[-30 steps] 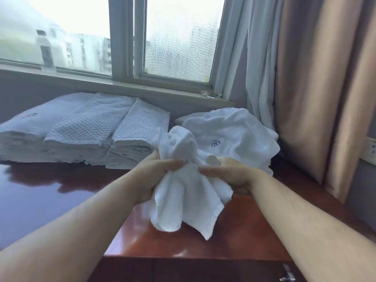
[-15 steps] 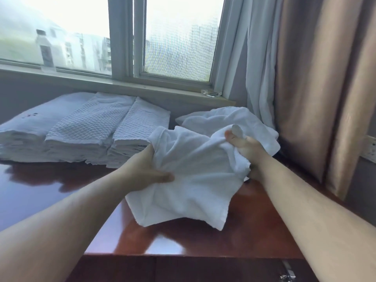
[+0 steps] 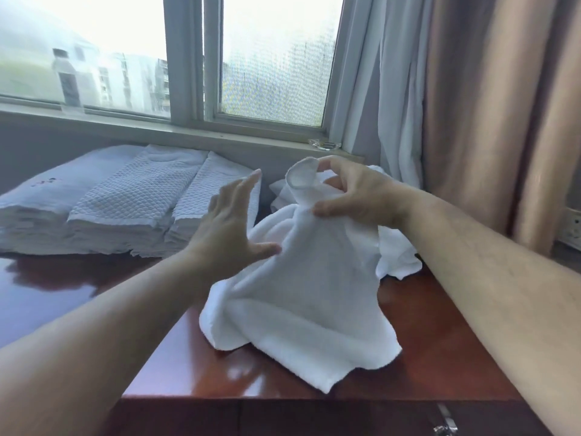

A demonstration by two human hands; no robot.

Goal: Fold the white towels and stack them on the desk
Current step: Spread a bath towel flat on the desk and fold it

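The left hand (image 3: pixel 232 228) has let go, fingers spread, brushing the towel (image 3: pixel 301 287) at nine o'clock; the right hand (image 3: pixel 352 193) pinches one corner aloft. Folding is just beginning.

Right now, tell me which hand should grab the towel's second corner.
Left. The left hand is open and free beside the towel; the right hand already pinches its top corner.
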